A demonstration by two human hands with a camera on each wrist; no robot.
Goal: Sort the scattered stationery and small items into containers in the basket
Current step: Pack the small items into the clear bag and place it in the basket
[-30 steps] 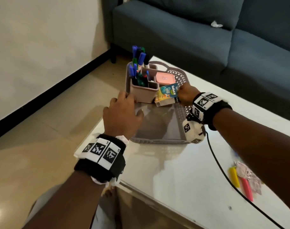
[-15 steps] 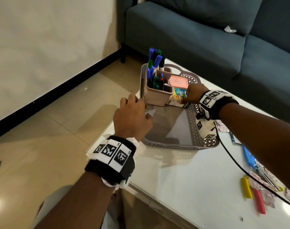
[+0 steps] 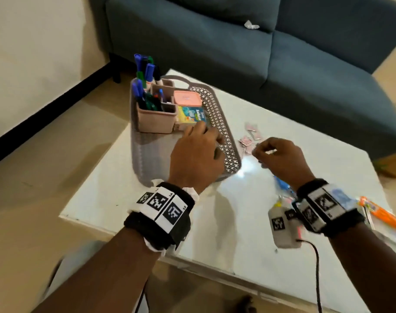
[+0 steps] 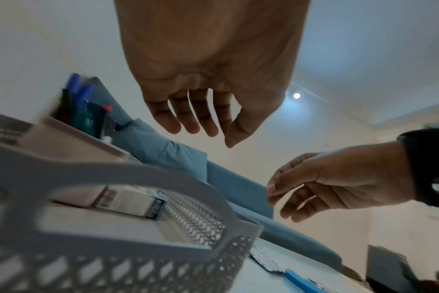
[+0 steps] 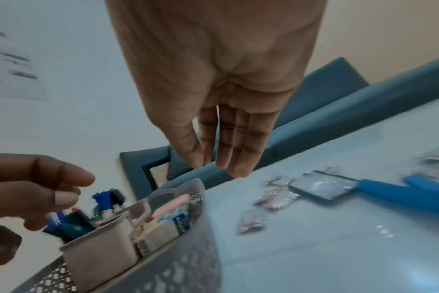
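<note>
A grey lattice basket (image 3: 225, 141) stands on the white table (image 3: 237, 233). Inside it a pinkish pen holder (image 3: 155, 119) holds several markers (image 3: 147, 71), with a pink lidded box (image 3: 187, 98) and a small colourful box (image 3: 192, 115) lying beside it. My left hand (image 3: 203, 136) hovers over the basket's right side, fingers relaxed and empty (image 4: 196, 128). To the right of the basket my right hand (image 3: 262, 150) hangs above the table with nothing in it (image 5: 221, 166). Small pink sachets (image 3: 249, 137) lie just beyond it.
A blue-handled tool (image 5: 401, 192) and a flat dark card (image 5: 321, 186) lie on the table to the right of the sachets. Orange packets (image 3: 382, 214) sit near the table's right edge. A dark blue sofa (image 3: 215, 41) stands behind the table.
My right hand let go of the colourful box in the basket and drew back right over the table. My left hand moved from the basket's left rim to its right side.
</note>
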